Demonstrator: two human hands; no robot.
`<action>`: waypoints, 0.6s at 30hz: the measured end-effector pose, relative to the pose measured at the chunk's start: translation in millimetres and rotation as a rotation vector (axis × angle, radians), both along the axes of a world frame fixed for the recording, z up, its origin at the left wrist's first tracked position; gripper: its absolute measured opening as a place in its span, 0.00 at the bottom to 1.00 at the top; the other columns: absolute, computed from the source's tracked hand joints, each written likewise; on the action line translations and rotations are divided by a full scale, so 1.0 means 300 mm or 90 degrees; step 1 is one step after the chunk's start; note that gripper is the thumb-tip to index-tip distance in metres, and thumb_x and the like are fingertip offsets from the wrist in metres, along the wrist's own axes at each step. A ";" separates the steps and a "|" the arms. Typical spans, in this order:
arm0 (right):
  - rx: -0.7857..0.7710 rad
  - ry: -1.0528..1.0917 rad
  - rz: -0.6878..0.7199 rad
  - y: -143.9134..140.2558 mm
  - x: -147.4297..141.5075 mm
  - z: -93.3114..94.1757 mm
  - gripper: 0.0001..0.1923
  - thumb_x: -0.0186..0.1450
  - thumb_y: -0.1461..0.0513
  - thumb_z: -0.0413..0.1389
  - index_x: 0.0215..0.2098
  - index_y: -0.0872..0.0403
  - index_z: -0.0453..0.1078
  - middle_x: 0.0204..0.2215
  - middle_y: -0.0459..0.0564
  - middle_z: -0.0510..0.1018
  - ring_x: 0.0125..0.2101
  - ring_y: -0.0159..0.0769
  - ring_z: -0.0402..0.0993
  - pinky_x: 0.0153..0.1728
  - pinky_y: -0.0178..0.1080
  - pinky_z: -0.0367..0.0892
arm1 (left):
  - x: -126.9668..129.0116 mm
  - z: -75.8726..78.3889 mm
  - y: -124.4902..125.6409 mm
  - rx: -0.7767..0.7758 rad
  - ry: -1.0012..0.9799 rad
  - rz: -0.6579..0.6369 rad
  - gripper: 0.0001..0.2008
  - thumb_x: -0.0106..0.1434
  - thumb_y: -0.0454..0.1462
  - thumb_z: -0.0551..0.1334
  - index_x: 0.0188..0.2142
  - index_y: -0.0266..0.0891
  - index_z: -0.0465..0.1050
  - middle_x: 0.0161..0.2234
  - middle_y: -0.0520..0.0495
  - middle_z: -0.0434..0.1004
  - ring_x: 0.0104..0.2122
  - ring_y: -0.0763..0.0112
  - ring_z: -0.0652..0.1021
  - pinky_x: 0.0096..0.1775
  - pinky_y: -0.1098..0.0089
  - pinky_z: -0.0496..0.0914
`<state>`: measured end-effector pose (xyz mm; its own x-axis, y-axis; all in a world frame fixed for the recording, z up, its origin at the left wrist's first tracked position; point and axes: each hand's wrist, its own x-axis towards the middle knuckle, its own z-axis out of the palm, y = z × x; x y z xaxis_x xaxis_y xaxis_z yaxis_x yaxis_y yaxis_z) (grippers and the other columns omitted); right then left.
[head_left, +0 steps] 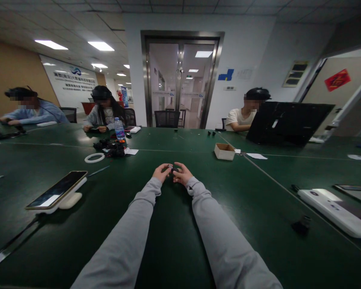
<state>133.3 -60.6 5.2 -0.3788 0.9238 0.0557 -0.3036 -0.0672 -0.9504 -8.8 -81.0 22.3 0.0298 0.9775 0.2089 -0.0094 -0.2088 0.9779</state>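
Pinched between both sets of fingertips: a small dark part [172, 170], too tiny and too far off to identify. Left hand [161, 173] curled, thumb and forefinger closed on the part's left end. Right hand [183, 175] likewise curled, fingers drawn together on the right end, knuckles up. Hands nearly touching, both low over the green table [174, 241], wrists seemingly resting on it; whether the part is one piece or two being mated cannot be told.

Judged best handled so: keep wrists planted for steadiness, hold the pinch light but sure, bring the work nearer if alignment matters, avoid twisting hard on something this small, keep it over the table so a slip lands close.

Outward from the grip, gray sleeves running back toward 6 o'clock. At 1 o'clock, a small open cardboard box [224, 151], well apart from the hands, with a white paper slip [256, 156] just beyond it. At 11 o'clock, a heap of dark small parts [111, 148], a white ring [94, 157] beside it, a water bottle [119, 129] behind. At 8 o'clock, a phone [57, 189] propped on a white stand. At 4 o'clock, a white device [333, 210] and a small black piece [301, 225] near it. At 2 o'clock, a black laptop [285, 122]. Farther round the table, three other people seated, their hands busy at their own places.
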 end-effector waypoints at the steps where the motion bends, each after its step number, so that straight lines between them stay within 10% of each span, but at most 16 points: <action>1: 0.006 -0.004 0.001 0.001 -0.002 -0.002 0.31 0.50 0.65 0.61 0.47 0.47 0.52 0.26 0.38 0.68 0.17 0.25 0.68 0.19 0.34 0.70 | 0.008 -0.003 0.001 0.005 -0.011 0.001 0.17 0.49 0.42 0.63 0.37 0.35 0.68 0.32 0.47 0.72 0.17 0.83 0.66 0.15 0.80 0.57; 10: 0.046 -0.124 -0.001 -0.040 -0.044 0.018 0.32 0.53 0.63 0.60 0.50 0.47 0.47 0.35 0.44 0.68 0.16 0.23 0.68 0.17 0.32 0.69 | 0.029 0.008 -0.021 -0.060 -0.057 -0.060 0.18 0.53 0.44 0.59 0.38 0.35 0.62 0.39 0.40 0.73 0.13 0.85 0.66 0.12 0.80 0.53; 18: 0.159 -0.392 0.105 -0.394 0.177 0.165 0.37 0.53 0.58 0.59 0.56 0.43 0.48 0.47 0.55 0.62 0.20 0.25 0.70 0.20 0.36 0.70 | -0.348 0.142 -0.243 -0.116 0.157 -0.005 0.25 0.46 0.50 0.62 0.38 0.37 0.64 0.37 0.41 0.74 0.20 0.73 0.75 0.18 0.76 0.65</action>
